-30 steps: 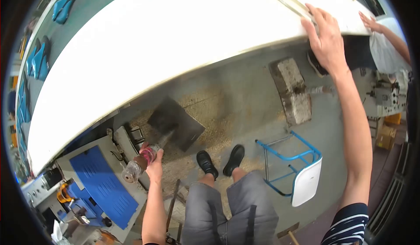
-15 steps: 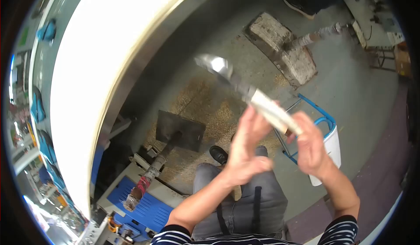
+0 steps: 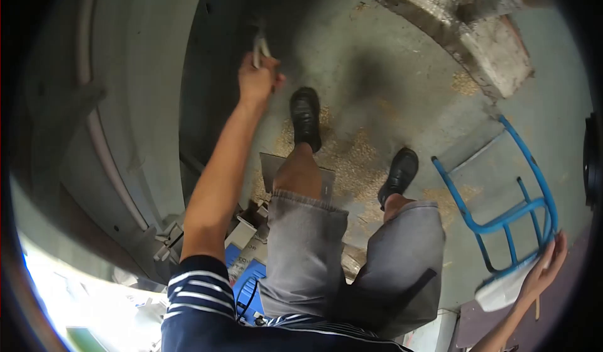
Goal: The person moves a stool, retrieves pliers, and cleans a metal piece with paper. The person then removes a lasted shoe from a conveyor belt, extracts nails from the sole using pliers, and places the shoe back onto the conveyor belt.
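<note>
My left hand point(image 3: 256, 83), stretched far forward, is closed around a tool with two pale handles point(image 3: 259, 51). Its far end is blurred against the dark background, so I cannot make out the exact kind. Out on the right, my right hand point(image 3: 545, 269) is at the edge of a chair with a blue tubular frame point(image 3: 516, 217) and a white panel point(image 3: 502, 291). The fingers lie along the frame and look closed on it, partly hidden. A thin pale stick point(image 3: 537, 308) shows just below that hand; whether it is held is unclear.
A worn pale block-shaped base with a post point(image 3: 461, 28) stands at the upper right. Small tan bits point(image 3: 358, 157) litter the floor around my shoes. A dark metal plate point(image 3: 271, 166) lies behind my leg, near blue equipment point(image 3: 251, 276). A large grey curved surface point(image 3: 135, 100) fills the left.
My hands have separated: the left has gone forward and left with the tool, the right out to the chair. My view has shifted, and my legs now appear further apart.
</note>
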Available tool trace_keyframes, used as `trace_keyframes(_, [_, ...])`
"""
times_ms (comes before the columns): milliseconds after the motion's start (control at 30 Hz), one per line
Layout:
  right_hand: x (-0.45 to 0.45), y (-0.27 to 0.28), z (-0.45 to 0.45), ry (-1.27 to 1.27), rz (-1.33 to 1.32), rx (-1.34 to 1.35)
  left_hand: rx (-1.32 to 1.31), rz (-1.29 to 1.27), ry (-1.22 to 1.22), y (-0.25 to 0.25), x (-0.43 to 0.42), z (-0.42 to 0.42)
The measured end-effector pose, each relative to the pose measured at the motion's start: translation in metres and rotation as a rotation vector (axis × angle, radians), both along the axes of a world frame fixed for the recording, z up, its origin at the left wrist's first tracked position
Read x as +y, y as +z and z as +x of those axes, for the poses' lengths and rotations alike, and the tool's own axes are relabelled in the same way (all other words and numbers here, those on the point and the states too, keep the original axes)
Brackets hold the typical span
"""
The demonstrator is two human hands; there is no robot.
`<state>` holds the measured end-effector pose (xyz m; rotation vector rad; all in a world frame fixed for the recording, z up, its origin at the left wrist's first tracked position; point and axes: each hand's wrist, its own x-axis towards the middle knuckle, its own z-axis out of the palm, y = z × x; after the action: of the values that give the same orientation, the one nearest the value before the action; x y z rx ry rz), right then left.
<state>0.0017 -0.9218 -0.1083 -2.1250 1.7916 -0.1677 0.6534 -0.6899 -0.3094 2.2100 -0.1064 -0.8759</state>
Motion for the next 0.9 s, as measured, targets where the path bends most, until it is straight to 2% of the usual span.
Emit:
trace_keyframes(67, [0.008,-0.015,-0.003,0.177,-0.188,0.281,-0.178,0.175,0.008,-0.068,0.022,0.073])
trace_keyframes(167, [0.015,-0.023,-0.031,-0.059,-0.162,0.182,-0.824,0.498,-0.059,-0.224,0.09,0.22])
trace_keyframes(233, [0.019,-0.025,0.0,-0.078,-0.255,0.09,-0.535,0.497,-0.03,-0.178,0.059,0.241])
trace_keyframes(300, [0.015,-0.026,0.044,-0.011,-0.393,-0.053,-0.445,0.534,0.021,-0.173,0.05,0.264])
trace_keyframes(333, [0.015,-0.028,0.048,-0.035,-0.405,-0.093,-0.504,0.562,0.057,-0.182,0.047,0.277])
trace_keyframes(433, [0.01,-0.028,0.035,-0.051,-0.452,0.011,-0.624,0.586,0.124,-0.192,0.04,0.313])
trace_keyframes(533, [0.008,-0.027,0.027,-0.065,-0.462,0.081,-0.555,0.532,0.23,-0.207,0.041,0.346])
trace_keyframes(567, [0.004,-0.026,0.04,0.04,-0.467,0.143,-0.525,0.545,0.229,-0.218,0.046,0.368])
trace_keyframes(667, [-0.001,-0.027,0.036,-0.029,-0.442,0.189,-0.489,0.667,0.16,-0.255,0.092,0.464])
trace_keyframes(767, [-0.003,-0.028,0.038,-0.07,-0.417,0.22,-0.565,0.925,0.144,-0.263,0.09,0.482])
trace_keyframes(900, [-0.001,-0.032,0.046,-0.112,-0.392,0.243,-0.584,0.981,0.044,-0.261,0.081,0.491])
